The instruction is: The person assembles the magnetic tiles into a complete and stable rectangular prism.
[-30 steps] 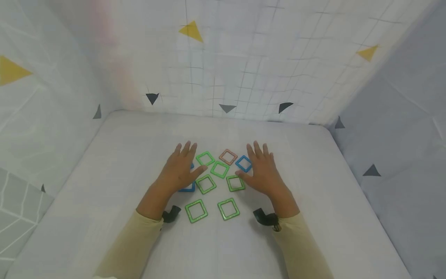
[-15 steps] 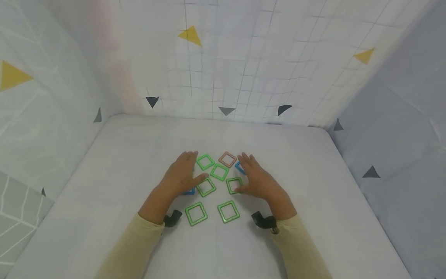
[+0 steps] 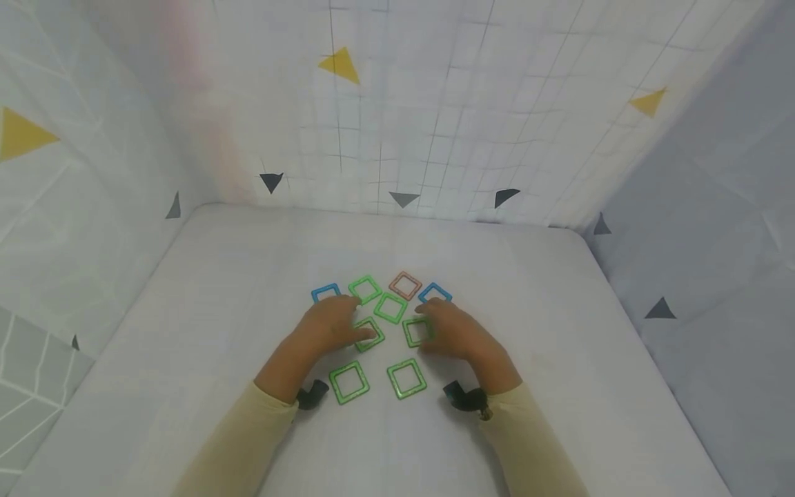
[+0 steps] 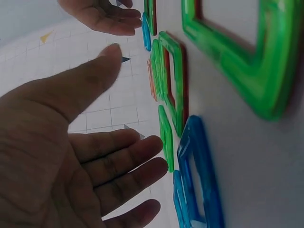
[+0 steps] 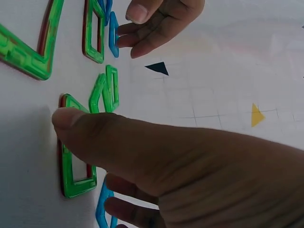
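Several square magnetic tile frames lie flat and scattered. My left hand [image 3: 328,323] hovers beside a green magnetic tile [image 3: 377,343], fingers loosely bent and thumb apart, holding nothing. Partly behind that hand is a blue magnetic tile [image 3: 325,288]. In the left wrist view another blue magnetic tile [image 4: 211,190] lies beside the fingers. My right hand [image 3: 456,331] is at a second green magnetic tile [image 3: 408,334]. In the right wrist view its thumb [image 5: 88,130] overlaps that green tile [image 5: 78,189]; whether it touches is unclear. Beyond those fingers lies a blue tile [image 3: 435,291].
Farther back are an orange magnetic tile [image 3: 406,285] and two light green tiles [image 3: 365,288]. Two more green tiles, one left [image 3: 349,383] and one right [image 3: 406,378], lie nearer. The white tabletop [image 3: 248,255] meets fabric walls behind and at both sides.
Both hands have drawn back toward the person, and their fingers have bent from nearly straight. The right hand has also shifted left. More of both far blue tiles shows than half a second ago.
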{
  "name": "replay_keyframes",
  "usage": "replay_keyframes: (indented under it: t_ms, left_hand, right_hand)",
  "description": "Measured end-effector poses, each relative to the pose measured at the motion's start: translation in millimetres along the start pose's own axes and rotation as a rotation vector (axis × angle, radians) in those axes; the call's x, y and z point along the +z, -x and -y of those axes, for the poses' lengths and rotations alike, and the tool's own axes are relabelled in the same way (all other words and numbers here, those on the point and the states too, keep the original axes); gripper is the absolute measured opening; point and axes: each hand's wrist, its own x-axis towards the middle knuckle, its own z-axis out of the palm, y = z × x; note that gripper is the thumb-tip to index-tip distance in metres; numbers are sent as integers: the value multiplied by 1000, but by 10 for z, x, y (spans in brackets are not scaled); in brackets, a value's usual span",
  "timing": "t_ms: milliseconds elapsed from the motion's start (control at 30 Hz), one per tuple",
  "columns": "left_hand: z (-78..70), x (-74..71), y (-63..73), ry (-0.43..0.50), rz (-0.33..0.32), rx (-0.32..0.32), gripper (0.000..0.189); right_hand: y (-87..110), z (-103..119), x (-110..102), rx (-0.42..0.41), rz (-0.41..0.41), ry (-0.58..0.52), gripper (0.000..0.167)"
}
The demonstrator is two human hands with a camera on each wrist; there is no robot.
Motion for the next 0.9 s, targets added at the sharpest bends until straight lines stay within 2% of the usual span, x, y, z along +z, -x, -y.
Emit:
replay_keyframes:
  t_ms: [267,500,667,900]
  left_hand:
    - [-22,118,-12,-76,0,92,77]
    - [-108,138,29,-87,16,82,70]
    - [-147,147,37,-115,34,102,57]
    - [-172,140,60,-108,48,125,58]
  right_hand:
    - [-7,9,57,-16,17,4,58]
    - [-17,71,34,-38,13,14,46]
    - [-22,88,54,-44,14,-17,46]
    - [-50,74,81,-72,-10,-55,45]
